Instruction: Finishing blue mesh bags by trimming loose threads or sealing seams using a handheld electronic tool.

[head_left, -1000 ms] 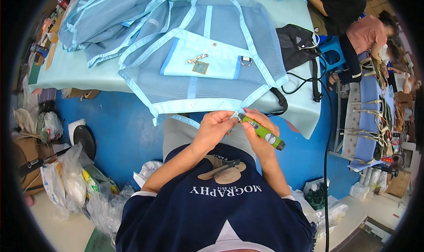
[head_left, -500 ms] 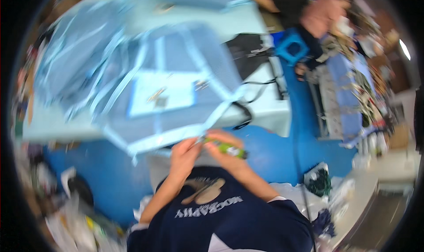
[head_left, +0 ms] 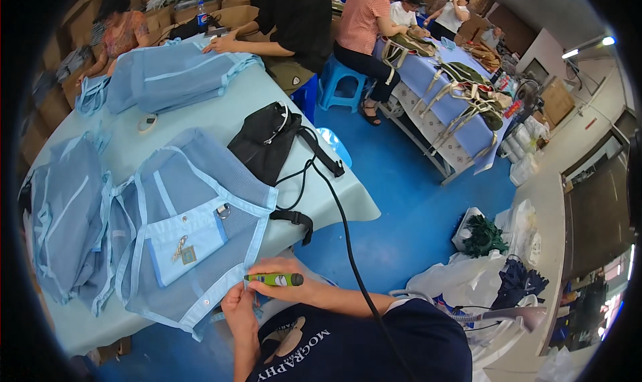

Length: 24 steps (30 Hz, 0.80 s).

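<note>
My right hand (head_left: 271,290) is wrapped round a green pen-shaped tool (head_left: 275,279) with a dark end, its tip pointing left at the edge of a blue mesh bag. Just below that tip, my left hand (head_left: 239,310) is closed, its fingertips against the bag's border; what they pinch is too small to make out. The blue mesh bag (head_left: 221,156) lies flat on the table, with pale blue trim, a light blue pocket (head_left: 175,251) and a small metal-clipped tag (head_left: 188,255) on the pocket.
More folded blue mesh bags (head_left: 63,231) lie at the left and a stack (head_left: 174,74) at the far side. A black bag (head_left: 264,138) and a roll of tape (head_left: 147,123) share the table (head_left: 328,201). A black cable (head_left: 348,241) runs beside my right arm. People sit at the far tables.
My view has turned and risen, so the far tables and people now show. The tool stays in my right hand, with my left hand close by at the bag's edge.
</note>
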### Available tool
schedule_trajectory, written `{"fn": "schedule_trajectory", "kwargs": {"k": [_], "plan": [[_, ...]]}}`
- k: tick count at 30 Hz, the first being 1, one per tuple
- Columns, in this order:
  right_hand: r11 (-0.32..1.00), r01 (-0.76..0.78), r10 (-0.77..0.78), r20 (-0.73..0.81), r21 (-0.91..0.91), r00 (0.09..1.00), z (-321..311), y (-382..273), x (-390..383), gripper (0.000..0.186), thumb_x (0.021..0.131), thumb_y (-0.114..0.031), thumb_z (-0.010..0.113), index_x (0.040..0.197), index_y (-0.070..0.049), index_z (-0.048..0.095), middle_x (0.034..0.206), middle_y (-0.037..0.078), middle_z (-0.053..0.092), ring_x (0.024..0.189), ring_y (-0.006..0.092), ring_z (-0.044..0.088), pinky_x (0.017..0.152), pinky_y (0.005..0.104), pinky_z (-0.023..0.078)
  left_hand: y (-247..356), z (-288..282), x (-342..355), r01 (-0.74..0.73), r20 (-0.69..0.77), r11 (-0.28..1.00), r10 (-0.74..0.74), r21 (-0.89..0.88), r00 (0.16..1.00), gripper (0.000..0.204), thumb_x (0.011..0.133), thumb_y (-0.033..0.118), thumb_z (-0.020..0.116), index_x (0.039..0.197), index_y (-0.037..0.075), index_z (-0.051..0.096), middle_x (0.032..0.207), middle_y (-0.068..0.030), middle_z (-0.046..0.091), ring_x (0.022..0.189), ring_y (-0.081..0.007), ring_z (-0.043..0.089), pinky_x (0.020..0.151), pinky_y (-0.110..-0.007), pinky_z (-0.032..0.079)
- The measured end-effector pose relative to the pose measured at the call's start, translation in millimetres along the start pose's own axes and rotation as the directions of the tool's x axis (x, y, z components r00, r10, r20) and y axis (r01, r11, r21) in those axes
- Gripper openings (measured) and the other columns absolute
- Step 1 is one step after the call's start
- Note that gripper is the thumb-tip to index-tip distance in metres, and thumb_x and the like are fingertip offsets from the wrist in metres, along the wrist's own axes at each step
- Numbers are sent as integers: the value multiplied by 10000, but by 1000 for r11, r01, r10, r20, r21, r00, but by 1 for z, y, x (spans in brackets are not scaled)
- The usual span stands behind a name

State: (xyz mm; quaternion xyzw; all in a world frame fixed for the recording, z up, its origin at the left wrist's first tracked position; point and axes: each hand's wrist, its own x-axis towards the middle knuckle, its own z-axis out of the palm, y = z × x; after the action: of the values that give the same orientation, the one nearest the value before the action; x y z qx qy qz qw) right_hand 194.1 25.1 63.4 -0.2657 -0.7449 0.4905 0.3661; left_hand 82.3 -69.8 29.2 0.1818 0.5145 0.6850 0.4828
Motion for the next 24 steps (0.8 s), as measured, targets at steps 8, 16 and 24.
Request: {"fn": "schedule_trajectory", "kwargs": {"k": [8,16,24], "plan": [[968,235,-241,-72,-90,968,1,3,2,195,704,-156,688,860,-54,633,767,92,628,693,222,615,601,291,482,-3,0,2,-14,12,1000,14,3,1000,156,828,11,512,951,-28,600,812,-25,618,641,-49,524,511,-176,379],[996,-56,59,-42,72,997,5,3,-3,194,711,-171,691,859,-58,637,788,82,633,703,190,619,615,272,482,3,6,3,-10,-2,1000,10,16,1000,177,827,1,499,974,-24,594,802,-20,610,618,-43,505,499,-177,369],[994,-79,82,-31,71,996,7,5,-6,197,717,-144,683,878,-43,630,817,90,635,716,175,613,628,261,480,2,5,-2,-3,-1,1000,3,22,1000,132,841,69,526,917,-15,593,753,-25,600,578,-62,503,472,-183,371]]}}
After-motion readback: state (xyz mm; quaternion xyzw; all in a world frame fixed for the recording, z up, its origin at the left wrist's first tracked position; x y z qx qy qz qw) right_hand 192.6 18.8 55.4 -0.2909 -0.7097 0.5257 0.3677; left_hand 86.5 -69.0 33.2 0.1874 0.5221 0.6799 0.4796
